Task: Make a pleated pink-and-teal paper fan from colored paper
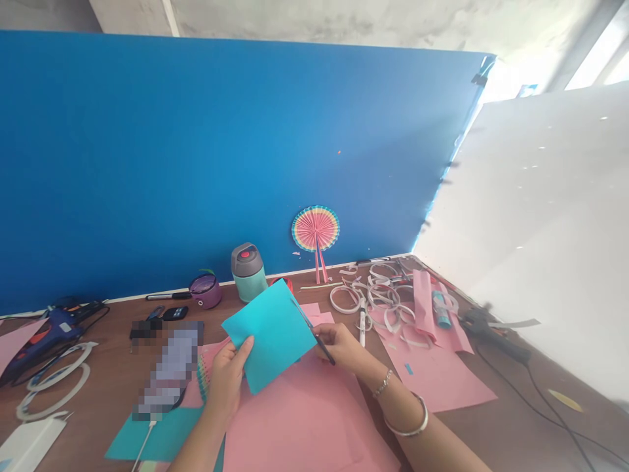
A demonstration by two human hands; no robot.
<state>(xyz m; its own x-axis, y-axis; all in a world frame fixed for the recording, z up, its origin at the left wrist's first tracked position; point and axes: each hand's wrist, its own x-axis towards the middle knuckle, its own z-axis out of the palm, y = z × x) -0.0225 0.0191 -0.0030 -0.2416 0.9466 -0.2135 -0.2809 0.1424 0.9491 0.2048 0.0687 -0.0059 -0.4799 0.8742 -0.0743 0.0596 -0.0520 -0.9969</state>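
The teal sheet (272, 341) is held up above the pink paper (304, 426) spread on the surface (531, 446). The left hand (227, 373) has its grip pinching the sheet's lower-left edge, thumb on top; the right hand (340, 344) has its grip closed around the handles of the scissors (325, 352), whose blades lie along the sheet's right edge. How far the blades are parted, I cannot tell.

The likeliest trouble is a crooked cut: with only the left side pinched, the far edge could bend or swing under the blades. If the sheet sags, the blades might also catch the pink paper beneath. The left fingers seem safe while well apart from the blades, but turning the sheet could bring them closer.

Of the containers, the jar (249, 286) stands upright against the wall side with its grey lid on, so its contents are hidden. Beside it, the purple pot (205, 295) has something green at its top; what it holds inside is unclear.
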